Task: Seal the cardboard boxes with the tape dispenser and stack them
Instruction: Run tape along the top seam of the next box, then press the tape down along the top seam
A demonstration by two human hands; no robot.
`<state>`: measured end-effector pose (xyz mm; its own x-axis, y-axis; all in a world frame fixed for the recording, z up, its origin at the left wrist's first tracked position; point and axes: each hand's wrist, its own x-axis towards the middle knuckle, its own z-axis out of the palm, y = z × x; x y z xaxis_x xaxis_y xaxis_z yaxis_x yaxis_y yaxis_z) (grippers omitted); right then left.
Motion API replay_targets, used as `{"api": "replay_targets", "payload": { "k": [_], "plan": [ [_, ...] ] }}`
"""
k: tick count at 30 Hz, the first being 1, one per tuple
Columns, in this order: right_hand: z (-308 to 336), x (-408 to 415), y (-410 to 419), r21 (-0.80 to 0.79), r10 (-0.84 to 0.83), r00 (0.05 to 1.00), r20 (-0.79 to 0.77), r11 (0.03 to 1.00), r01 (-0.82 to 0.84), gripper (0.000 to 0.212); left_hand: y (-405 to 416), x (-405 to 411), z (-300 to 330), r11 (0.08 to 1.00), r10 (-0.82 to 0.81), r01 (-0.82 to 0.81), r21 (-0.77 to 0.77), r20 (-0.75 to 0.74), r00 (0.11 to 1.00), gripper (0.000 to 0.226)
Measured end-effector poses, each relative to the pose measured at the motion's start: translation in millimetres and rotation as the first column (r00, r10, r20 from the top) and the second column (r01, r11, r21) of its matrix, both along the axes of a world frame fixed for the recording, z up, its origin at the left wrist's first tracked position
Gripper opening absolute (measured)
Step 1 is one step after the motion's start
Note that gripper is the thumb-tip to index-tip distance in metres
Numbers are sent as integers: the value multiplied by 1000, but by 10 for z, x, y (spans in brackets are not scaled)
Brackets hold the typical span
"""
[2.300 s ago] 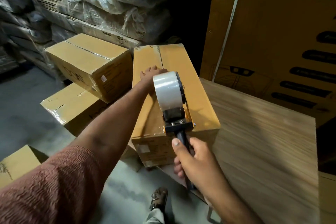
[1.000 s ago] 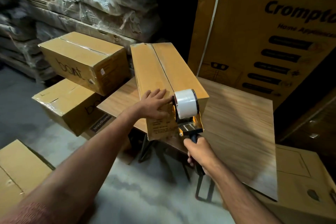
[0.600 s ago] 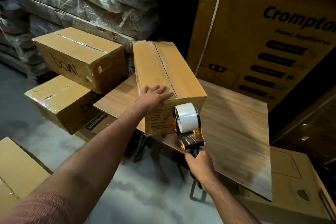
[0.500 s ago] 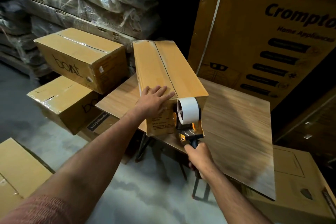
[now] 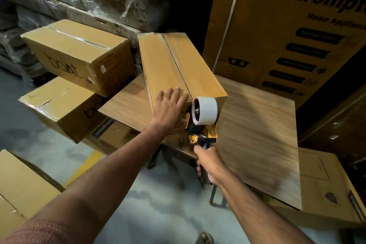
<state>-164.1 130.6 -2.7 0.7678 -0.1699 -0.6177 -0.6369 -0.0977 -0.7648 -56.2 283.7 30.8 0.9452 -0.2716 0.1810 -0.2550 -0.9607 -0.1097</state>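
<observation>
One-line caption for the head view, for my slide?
Left hand steadies a long box while right hand holds the tape dispenser at its end.

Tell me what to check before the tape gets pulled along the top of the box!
1. Left hand flat on the box, steadying it: ok.
2. Right hand gripping the dispenser handle: ok.
3. Dispenser at the box's near end, close to the seam: ok.
4. Flaps closed along the seam: ok.
5. Tape stuck to the near face: cannot tell.
6. Box resting fully on the table: ok.
</observation>
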Motion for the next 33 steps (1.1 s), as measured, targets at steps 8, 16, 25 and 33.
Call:
{"api": "replay_targets", "payload": {
  "k": [8,16,25,33],
  "plan": [
    [-212,70,20,-83,-95,985,143,991,107,21,-43,160,9,1000,-6,6,-2,30,1000,105],
    [-402,14,-822,-110,-190,958,213,970,217,12,-478,-423,-563,975,-181,172,-143,-56,982,80],
    [-1108,181,-2031,-269,-466,876,121,834,481,35,-1814,-570,-712,881,-444,459,-113,-527,724,76],
    [-1294,188,-2296,-744,-95,917,388,555,372,50,-2382,-255,-730,894,-446,387,-226,-512,734,67]
  ]
}}
